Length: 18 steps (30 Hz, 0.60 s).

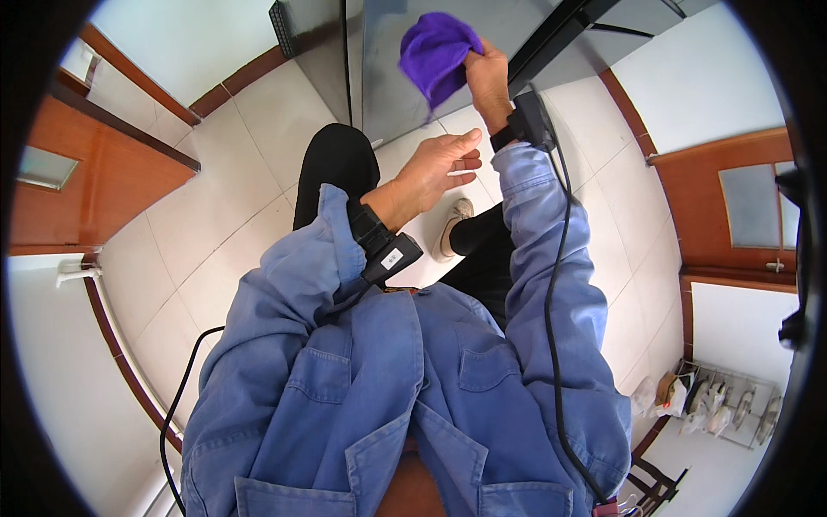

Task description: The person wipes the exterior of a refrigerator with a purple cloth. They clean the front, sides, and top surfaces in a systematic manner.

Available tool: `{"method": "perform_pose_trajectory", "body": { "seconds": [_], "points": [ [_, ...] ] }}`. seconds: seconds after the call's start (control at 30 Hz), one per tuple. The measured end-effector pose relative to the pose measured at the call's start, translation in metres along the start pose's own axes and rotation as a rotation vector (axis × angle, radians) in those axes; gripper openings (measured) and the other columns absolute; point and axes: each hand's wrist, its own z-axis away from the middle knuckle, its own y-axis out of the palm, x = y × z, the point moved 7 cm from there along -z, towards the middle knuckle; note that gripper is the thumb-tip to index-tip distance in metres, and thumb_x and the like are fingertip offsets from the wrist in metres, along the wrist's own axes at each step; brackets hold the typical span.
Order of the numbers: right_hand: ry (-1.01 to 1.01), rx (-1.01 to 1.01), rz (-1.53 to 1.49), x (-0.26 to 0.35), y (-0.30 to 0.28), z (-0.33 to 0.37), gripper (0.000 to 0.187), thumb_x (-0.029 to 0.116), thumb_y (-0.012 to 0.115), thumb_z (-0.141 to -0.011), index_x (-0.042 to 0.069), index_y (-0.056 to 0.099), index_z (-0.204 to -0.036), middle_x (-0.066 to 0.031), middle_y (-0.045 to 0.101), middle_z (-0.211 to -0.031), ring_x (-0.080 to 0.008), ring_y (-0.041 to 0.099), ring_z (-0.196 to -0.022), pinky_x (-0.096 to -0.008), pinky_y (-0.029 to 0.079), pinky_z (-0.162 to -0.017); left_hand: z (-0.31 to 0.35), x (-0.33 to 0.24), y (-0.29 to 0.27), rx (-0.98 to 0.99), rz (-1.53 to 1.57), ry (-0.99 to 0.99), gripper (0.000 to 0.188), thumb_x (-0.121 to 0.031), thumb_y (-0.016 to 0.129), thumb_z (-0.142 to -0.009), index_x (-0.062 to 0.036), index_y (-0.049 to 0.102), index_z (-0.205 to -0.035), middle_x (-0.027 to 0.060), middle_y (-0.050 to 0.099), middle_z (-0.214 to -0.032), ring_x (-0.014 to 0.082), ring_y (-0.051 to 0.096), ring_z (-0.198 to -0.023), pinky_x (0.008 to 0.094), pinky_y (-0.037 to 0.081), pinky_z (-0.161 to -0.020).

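My right hand (488,79) is raised and closed on the edge of a purple cloth (433,59), which hangs bunched from the fingers toward the left. The cloth is in front of a grey, glossy flat panel (392,95); I cannot tell whether it touches it. Lower and nearer to me, my left hand (431,172) holds nothing. Its thumb is stretched out and its fingers are loosely curled and apart. A black device is strapped to each wrist, the left one (392,258) with a small white label.
Black cables (556,345) run from the wrist devices along my sleeves. A dark frame edge (560,43) borders the grey panel. Wooden doors stand left (95,172) and right (741,202). A wall rack with bags (732,401) is at lower right. Pale tiles (233,207) cover the floor.
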Motion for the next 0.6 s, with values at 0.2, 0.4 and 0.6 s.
{"method": "perform_pose_trajectory", "body": {
  "seconds": [0.2,0.4,0.6],
  "points": [
    [0.466,0.081,-0.801,0.001,0.050,0.014,0.025,0.010,0.058,-0.097,-0.007,0.064,-0.115,-0.0180,0.071,-0.094,-0.0282,0.068,-0.077,-0.0404,0.057,-0.074,-0.007,-0.002,0.020,0.240,0.207,0.133,0.053,-0.044,0.070,-0.095,-0.0057,0.060,-0.131,0.0043,0.064,-0.125,0.0196,0.059,-0.115,0.0427,0.045,-0.102],
    [0.183,0.008,-0.510,0.007,0.061,0.020,0.021,0.006,0.061,-0.092,-0.004,0.071,-0.108,-0.0135,0.073,-0.090,-0.0255,0.070,-0.079,-0.0350,0.056,-0.073,-0.008,-0.001,0.004,0.055,0.157,0.093,0.048,-0.040,0.074,-0.093,-0.0071,0.063,-0.126,0.0033,0.067,-0.121,0.0183,0.061,-0.112,0.0416,0.048,-0.098],
    [-0.232,0.008,0.196,0.012,0.053,0.019,0.029,0.013,0.058,-0.086,0.009,0.071,-0.111,-0.0243,0.069,-0.099,-0.0460,0.066,-0.094,-0.0459,0.054,-0.081,-0.009,0.007,0.005,0.096,0.231,0.066,0.047,-0.038,0.074,-0.094,-0.0064,0.063,-0.127,0.0039,0.066,-0.121,0.0187,0.061,-0.111,0.0406,0.048,-0.097]
  ]
}}
